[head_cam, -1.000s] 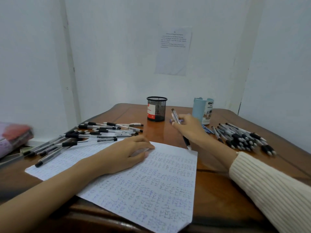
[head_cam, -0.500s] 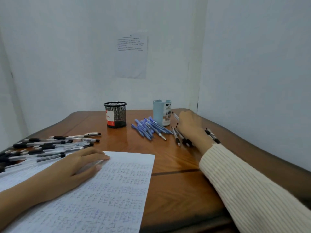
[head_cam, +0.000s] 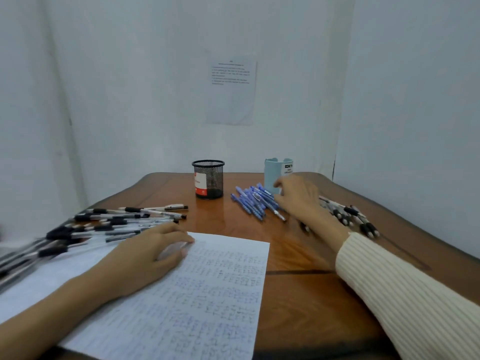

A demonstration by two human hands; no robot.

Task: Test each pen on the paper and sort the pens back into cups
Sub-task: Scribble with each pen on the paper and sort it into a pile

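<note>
A handwritten sheet of paper (head_cam: 197,294) lies on the wooden table (head_cam: 298,255). My left hand (head_cam: 148,258) rests flat on its upper left part, fingers relaxed. My right hand (head_cam: 298,198) hovers with loosely curled fingers over the right side of a heap of blue pens (head_cam: 250,201), just in front of the light blue cup (head_cam: 275,172). I see nothing held in it. A dark pen tip (head_cam: 305,227) shows under the wrist. The black mesh cup (head_cam: 207,179) stands left of the blue pens.
Several black-gripped clear pens (head_cam: 111,222) are spread at the left, reaching the table's left edge. Another group of black-gripped pens (head_cam: 348,216) lies right of my right hand. Walls close in behind and to the right; a printed sheet (head_cam: 232,92) hangs on the back wall.
My right hand carried a pen to the right-hand group, no longer holds it, and has moved left over the blue pens. My head view swung right, then back. The left hand stayed on the paper.
</note>
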